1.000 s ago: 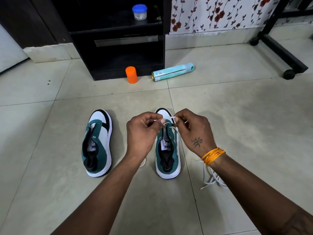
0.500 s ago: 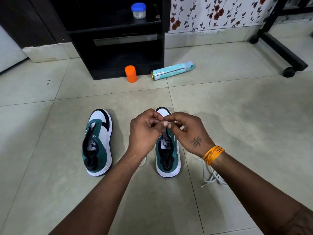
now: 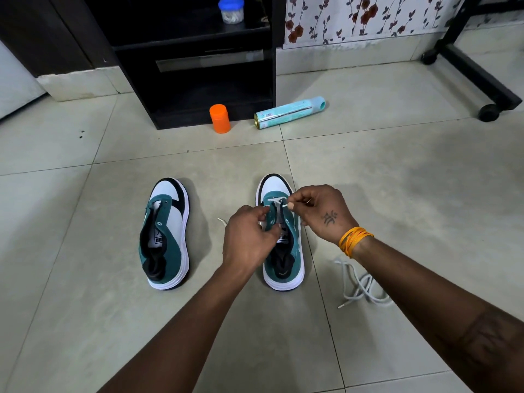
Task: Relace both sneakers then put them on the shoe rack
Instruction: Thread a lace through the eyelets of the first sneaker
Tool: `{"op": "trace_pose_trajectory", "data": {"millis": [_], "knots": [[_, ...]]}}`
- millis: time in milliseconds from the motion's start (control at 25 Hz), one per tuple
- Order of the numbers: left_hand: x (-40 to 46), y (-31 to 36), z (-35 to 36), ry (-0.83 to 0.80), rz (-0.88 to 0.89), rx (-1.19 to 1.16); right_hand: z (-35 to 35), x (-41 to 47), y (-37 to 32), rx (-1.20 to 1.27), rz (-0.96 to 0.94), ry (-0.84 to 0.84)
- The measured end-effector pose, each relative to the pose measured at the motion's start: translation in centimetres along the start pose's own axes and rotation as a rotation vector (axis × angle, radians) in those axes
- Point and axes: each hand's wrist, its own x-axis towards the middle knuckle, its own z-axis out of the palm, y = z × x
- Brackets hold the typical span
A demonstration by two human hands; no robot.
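Two sneakers (image 3: pixel 164 234) (image 3: pixel 286 251), two laces (image 3: pixel 276 200) (image 3: pixel 360 287), two hands (image 3: pixel 249 239) (image 3: pixel 323 214)

Pale tiled floor (image 3: pixel 397 180) with grey grout lines; a black cabinet (image 3: pixel 198 80) stands against the wall, floral wallpaper (image 3: pixel 354 18) to its right, a black wheeled stand (image 3: pixel 479 72) nearby

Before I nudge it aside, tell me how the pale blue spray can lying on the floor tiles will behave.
The pale blue spray can lies on its side on smooth floor tiles, so it will probably roll. Its round metal body looks stiff and likely slick to grip. How heavy it is cannot be told.
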Motion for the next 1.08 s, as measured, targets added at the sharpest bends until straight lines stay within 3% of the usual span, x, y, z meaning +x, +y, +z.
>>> {"op": "trace_pose_trajectory", "data": {"millis": [200, 360, 480, 800, 1080], "knots": [[-0.2, 1.0, 0.1, 0.085, -0.034, 0.032, 1.9, 0.4, -0.4, -0.067, -0.006, 0.005], [0.3, 1.1, -0.1, 0.000, -0.286, -0.301, 3.2, -0.1, -0.3, -0.179, -0.085, 0.072], [0.7, -0.1, 0.4, -0.056, -0.381, -0.514, 3.9, -0.5, -0.2, -0.273, -0.142, 0.078], [1.1, -1.2, 0.5, -0.077, -0.402, -0.569, 4.5, -0.8, 0.1, -0.125, -0.175, 0.072], [1.3, -1.4, 0.5, -0.097, -0.385, -0.575, 5.6, -0.8, 0.0, -0.205, -0.126, 0.177]]}}
